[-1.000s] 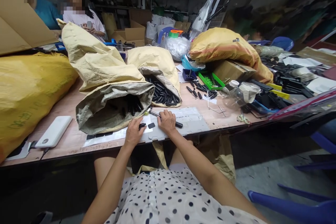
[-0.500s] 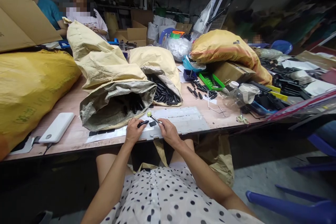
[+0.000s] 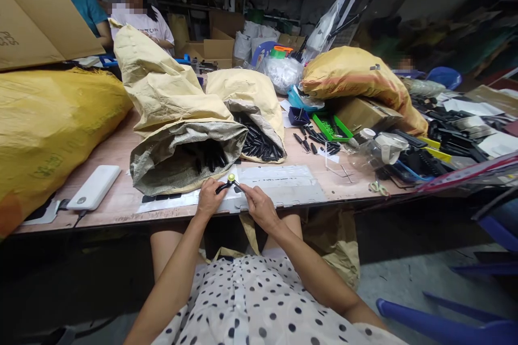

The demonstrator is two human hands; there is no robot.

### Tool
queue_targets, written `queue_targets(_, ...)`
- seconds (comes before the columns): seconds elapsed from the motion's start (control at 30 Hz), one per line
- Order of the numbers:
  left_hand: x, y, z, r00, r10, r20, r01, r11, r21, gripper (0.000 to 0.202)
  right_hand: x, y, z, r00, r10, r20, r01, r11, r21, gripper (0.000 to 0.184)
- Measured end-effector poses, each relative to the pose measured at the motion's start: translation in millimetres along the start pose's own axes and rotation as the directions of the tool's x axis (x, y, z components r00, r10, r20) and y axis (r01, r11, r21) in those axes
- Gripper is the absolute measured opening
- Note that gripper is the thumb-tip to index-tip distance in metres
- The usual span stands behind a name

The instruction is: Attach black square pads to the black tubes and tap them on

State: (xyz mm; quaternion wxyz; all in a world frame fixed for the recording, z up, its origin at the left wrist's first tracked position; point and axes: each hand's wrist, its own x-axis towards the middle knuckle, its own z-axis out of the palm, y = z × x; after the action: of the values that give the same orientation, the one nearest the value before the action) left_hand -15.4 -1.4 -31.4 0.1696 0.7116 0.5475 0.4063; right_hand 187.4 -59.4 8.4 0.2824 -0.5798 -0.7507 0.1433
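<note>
My left hand [image 3: 208, 197] is closed around a small black cylindrical piece [image 3: 222, 188]. A slim dark-handled tool with a round yellow-green head [image 3: 231, 178] is pinched in my right hand [image 3: 259, 205]. Its head meets the tip of the black piece or sits just over it; I cannot tell which. Both hands are above a grey-white board [image 3: 279, 185] at the table's front edge. Just beyond my left hand lies a beige sack [image 3: 178, 105], its mouth facing me, with black pieces inside. Several similar black pieces [image 3: 261, 143] fill a second sack [image 3: 246, 86] behind it.
At left lie a white power bank [image 3: 94, 187] and a large yellow sack [image 3: 52, 135]. A green tray [image 3: 343, 132], a clear plastic jar [image 3: 366, 156] and scissors [image 3: 379, 188] are on the right. A full orange-yellow sack [image 3: 356, 73] rests on a carton [image 3: 364, 113]. Two people sit across the table.
The tool's yellow-green head has come to the black piece's tip, where there was a gap. The black piece now tilts up more toward it. The whole view has shifted slightly.
</note>
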Motion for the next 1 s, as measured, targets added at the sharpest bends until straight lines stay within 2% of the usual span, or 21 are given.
queue_targets(0.17,1,1,-1.5,0.999,-0.031,0.019,0.031,0.999,-0.019,0.011,0,-10,-3,0.998,-0.050,-0.037,0.049,0.999,-0.009,0.045)
queue_targets(0.37,1,1,-0.1,0.999,-0.043,0.009,0.042,0.999,0.007,0.005,-2,-15,1,0.997,-0.065,0.048,0.068,0.995,-0.070,0.043)
queue_targets(0.57,1,4,-0.1,0.999,-0.041,-0.001,0.041,0.999,0.018,0.011,32,-1,-4,0.999,0.022,-0.043,-0.031,0.980,-0.199,0.039)
queue_targets(0.63,0,6,-1.2,0.999,-0.038,0.001,0.038,0.999,0.026,0.011,48,4,-4,0.998,0.061,-0.028,-0.066,0.956,-0.285,0.036)
queue_targets(0.73,-1,7,-2.2,0.999,-0.039,0.010,0.038,0.999,0.031,0.011,64,10,3,0.998,0.059,0.004,-0.053,0.920,-0.387,0.031)
queue_targets(0.87,-1,6,-2.8,0.999,-0.031,0.016,0.031,0.999,0.030,0.011,67,16,14,1.000,0.031,-0.003,-0.029,0.897,-0.441,0.028)
queue_targets(1.0,0,10,-8.2,1.000,-0.016,0.017,0.016,1.000,0.019,0.009,65,15,17,1.000,0.023,0.010,-0.016,0.889,-0.457,0.027)
